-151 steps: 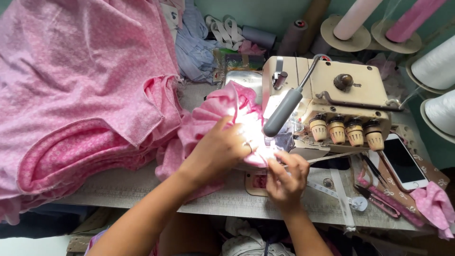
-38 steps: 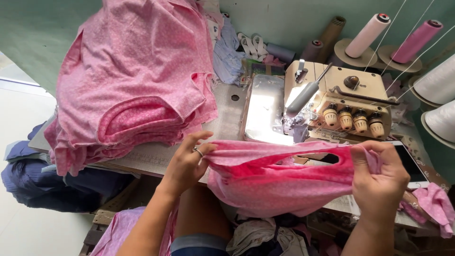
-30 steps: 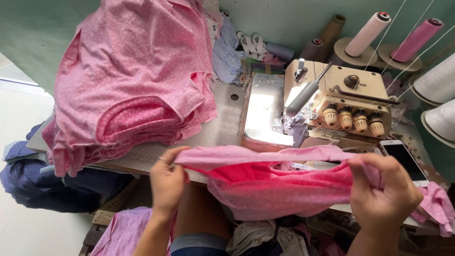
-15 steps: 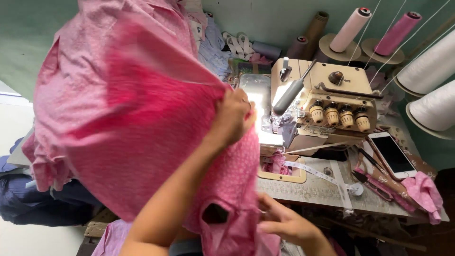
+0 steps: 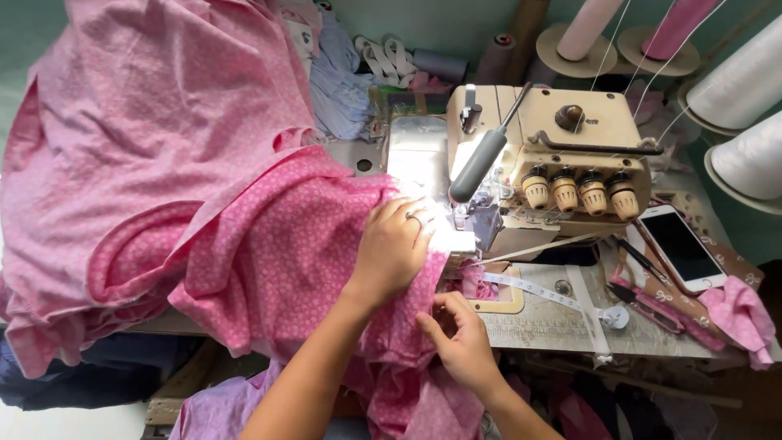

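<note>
A pink patterned garment (image 5: 285, 253) lies spread over the table's front edge, just left of a beige overlock sewing machine (image 5: 554, 155). My left hand (image 5: 395, 244) presses flat on the cloth, fingertips close to the lit needle area of the machine. My right hand (image 5: 460, 338) is lower, at the table edge, pinching the garment's hem between thumb and fingers. The lower part of the garment hangs down toward my lap.
A big heap of pink garments (image 5: 138, 147) fills the left side of the table. A phone (image 5: 680, 248), scissors (image 5: 639, 293) and a tape measure (image 5: 554, 297) lie right of the machine. Large thread cones (image 5: 745, 77) stand at the back right.
The garment, held stretched between both hands and then lifted high, now lies on the table. My left hand has come down onto it by the needle; my right hand grips the hem.
</note>
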